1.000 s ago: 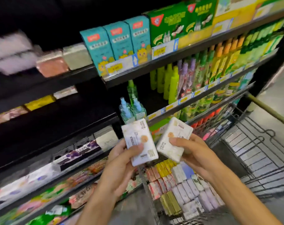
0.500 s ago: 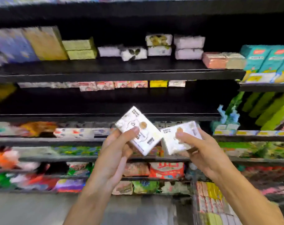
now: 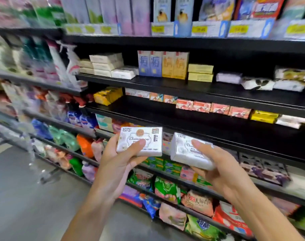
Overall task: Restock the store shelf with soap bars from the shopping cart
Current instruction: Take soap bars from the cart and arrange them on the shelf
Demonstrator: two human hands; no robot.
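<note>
My left hand (image 3: 117, 164) grips a white soap bar (image 3: 139, 141) with a gold seal, thumb across its front. My right hand (image 3: 218, 167) grips a second white soap bar (image 3: 186, 150) of the same kind, thumb on top. Both bars are held side by side in front of the black store shelf (image 3: 183, 122). On the shelf above, a stack of similar white and cream soap bars (image 3: 110, 66) sits at the left end. The shopping cart is out of view.
The soap shelves hold blue and orange boxes (image 3: 163, 64), yellow bars (image 3: 200, 73), pink and red bars (image 3: 211, 106) and yellow packs (image 3: 107, 95). Bagged goods (image 3: 167, 190) fill the lower shelves. Spray bottles (image 3: 68, 63) stand at left. Grey floor (image 3: 35, 197) lies at lower left.
The view has swung left from the cart along the shelves. Both hands still hold the same two soap bars, carried along and now level in front of the soap section.
</note>
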